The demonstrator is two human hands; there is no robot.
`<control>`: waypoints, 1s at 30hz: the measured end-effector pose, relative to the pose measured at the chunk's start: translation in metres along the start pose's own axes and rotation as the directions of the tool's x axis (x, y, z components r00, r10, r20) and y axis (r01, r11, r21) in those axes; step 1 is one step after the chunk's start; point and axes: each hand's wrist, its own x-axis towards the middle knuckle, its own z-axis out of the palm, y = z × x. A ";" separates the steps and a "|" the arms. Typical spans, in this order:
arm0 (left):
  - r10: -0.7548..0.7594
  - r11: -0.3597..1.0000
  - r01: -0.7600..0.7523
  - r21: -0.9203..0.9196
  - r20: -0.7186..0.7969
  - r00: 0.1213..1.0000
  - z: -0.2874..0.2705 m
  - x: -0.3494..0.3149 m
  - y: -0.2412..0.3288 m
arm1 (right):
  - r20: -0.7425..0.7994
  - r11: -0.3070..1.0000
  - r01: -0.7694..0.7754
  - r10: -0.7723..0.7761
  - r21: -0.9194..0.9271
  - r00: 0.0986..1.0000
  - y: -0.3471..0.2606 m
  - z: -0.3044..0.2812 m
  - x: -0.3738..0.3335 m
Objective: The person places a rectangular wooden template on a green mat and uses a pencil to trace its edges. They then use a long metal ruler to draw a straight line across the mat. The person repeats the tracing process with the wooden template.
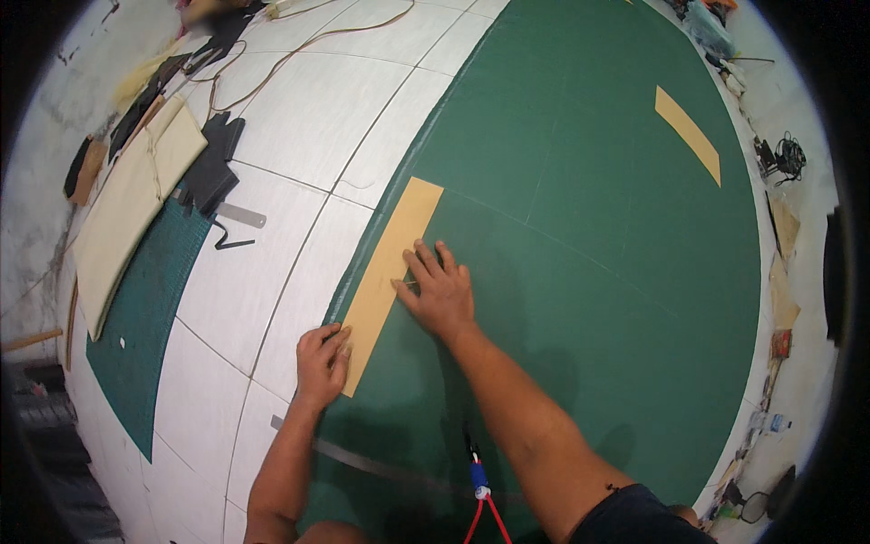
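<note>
A long tan strip (391,286), stiff like card, lies slantwise along the left edge of a large dark green sheet (580,272) spread on the floor. My left hand (323,364) is at the strip's lower left edge, fingers bent and closed on that edge, thumb over its face. Across the strip's right edge my right hand (439,292) lies with fingers spread, the tips touching the strip. Something thin and pale shows beside the right thumb; I cannot make out what it is. Faint pale lines cross the green sheet.
Another tan strip (689,136) lies far right on the sheet. A metal ruler (390,470) crosses the near part. On the white tiles (299,118) at left are a green mat (149,363), folded cream material (136,218), black pieces (216,163) and a short metal ruler (240,215). Red cord hangs near me.
</note>
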 end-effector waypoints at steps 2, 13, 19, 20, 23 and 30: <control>-0.010 1.000 0.010 -0.019 -0.034 0.999 -0.001 0.026 -0.015 | 0.004 1.000 -0.011 0.011 0.010 1.000 -0.003 0.000 0.001; 0.156 0.983 -0.156 0.101 0.008 0.988 0.052 0.171 -0.016 | 0.086 1.000 -0.016 0.015 0.006 0.996 0.000 -0.005 0.000; 0.098 0.990 -0.101 0.101 0.027 0.995 0.054 0.168 -0.016 | 0.118 0.999 -0.044 0.044 -0.003 0.992 -0.001 -0.002 0.001; 0.101 0.988 -0.104 0.118 0.025 0.995 0.054 0.168 -0.017 | 0.119 0.999 -0.048 0.048 0.001 0.992 -0.002 -0.001 0.002; 0.108 0.984 -0.109 0.141 0.016 0.994 0.055 0.169 -0.019 | 0.117 0.998 -0.055 0.054 0.005 0.992 -0.003 -0.003 0.002; 0.107 0.989 -0.107 0.103 0.004 0.994 0.056 0.169 -0.021 | 0.112 0.999 -0.034 0.036 -0.014 0.993 -0.003 -0.005 0.002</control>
